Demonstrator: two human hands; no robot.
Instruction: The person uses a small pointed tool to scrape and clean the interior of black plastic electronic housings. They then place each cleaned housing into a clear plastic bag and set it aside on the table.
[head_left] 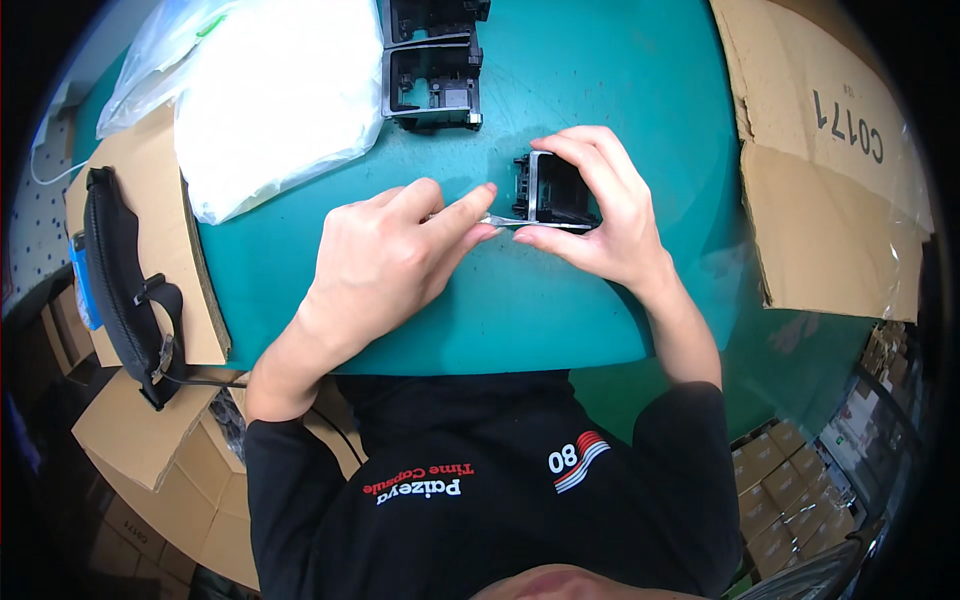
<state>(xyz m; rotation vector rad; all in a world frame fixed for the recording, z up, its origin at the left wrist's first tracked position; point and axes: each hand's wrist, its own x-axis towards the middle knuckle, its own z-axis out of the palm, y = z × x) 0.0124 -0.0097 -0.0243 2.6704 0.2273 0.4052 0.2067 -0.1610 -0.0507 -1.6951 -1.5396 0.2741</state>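
Observation:
In my right hand (615, 205) is a black plastic housing (562, 188), a hollow box-like part with a grey rim along its left side. The fingers wrap over its far side and the thumb presses along its near edge. Between the thumb and fingertips of my left hand (385, 245) is pinched a thin metal-tipped tool (503, 221), its rear hidden in the palm. Its tip meets the near left corner of the housing; the exact kind of tool is too small to tell. Both hands work over a green table mat (500, 320).
Further black housings (433, 85) stand in a row at the far edge, beside a large white plastic bag (275, 110). A cardboard box (825, 170) borders the table on the right. On the left, a black waist pouch (125, 280) lies on cardboard (200, 300).

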